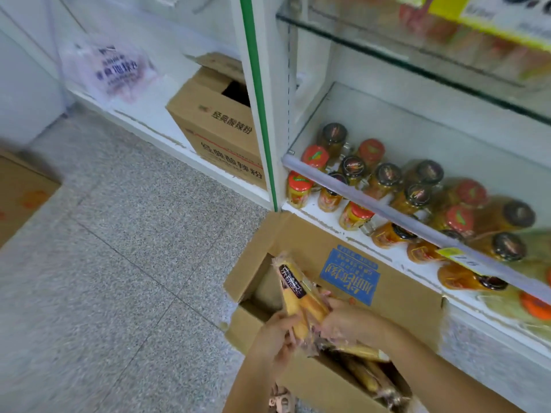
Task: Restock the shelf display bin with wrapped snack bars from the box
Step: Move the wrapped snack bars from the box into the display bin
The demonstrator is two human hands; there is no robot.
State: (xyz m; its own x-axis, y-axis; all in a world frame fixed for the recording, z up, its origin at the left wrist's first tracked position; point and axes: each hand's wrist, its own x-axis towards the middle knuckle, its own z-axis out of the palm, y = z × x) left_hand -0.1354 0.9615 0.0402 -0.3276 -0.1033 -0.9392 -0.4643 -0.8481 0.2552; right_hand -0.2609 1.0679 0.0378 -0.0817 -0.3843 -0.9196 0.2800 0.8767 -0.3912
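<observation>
Snack bars [299, 293]: a bundle of clear-wrapped yellow bars, dark label facing up, held upright just above the open box between both hands; probably gathered as one handful so several go to the bin in a single trip
Left hand [277, 333]: fingers curl round the lower end of the bundle from the left and grip it
Right hand [348, 321]: clasps the same bundle from the right, fingers sunk into the crinkled wrappers; which bars each finger pins is too blurred to tell
Box [396, 296]: on the floor, tight against the shelf base, flaps folded outward, likely parked there to keep the reach short; its near corner is cut off by the frame edge
Loose bars [366, 374]: lie flat inside the box, partly hidden under the right forearm, so the count is unclear
Jars [384, 177]: red and dark lids, crowded on the bottom shelf behind a clear price rail [372, 204]
Display bin: not in view, so how full it is cannot be judged
Second carton [214, 129]: farther off on a low ledge, top flap open, inside dark
Plastic bag [110, 67]: far left, print smeared
Glass shelf [387, 46]: top right, the goods on it blurred
</observation>
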